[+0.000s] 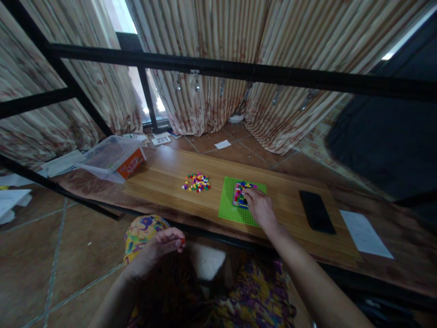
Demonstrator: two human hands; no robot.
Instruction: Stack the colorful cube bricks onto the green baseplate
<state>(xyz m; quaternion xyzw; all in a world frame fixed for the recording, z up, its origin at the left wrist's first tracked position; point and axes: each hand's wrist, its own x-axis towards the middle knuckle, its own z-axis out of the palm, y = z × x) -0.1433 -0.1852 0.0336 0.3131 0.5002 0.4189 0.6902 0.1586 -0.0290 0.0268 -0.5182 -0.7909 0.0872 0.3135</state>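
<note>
A green studded baseplate (225, 207) lies on a wooden board. On it stands a low, multicoloured build of small toy bricks (238, 187). My right hand (261, 207) reaches over the build, fingertips pinched together and touching its top or just above it; whatever they grip is hidden. Held low in front of the board's near edge, above my knee, my left hand (167, 241) is closed with a small red brick (183, 242) at its fingertips. A loose heap of tiny coloured bricks (198, 182) lies left of the baseplate.
The wooden board (164, 182) rests on a low brown surface. At its left end stands a clear plastic bin (109, 155) with an orange label. A black phone (317, 212) and white paper (366, 233) lie to the right. A black metal bar (225, 68) crosses beyond the board.
</note>
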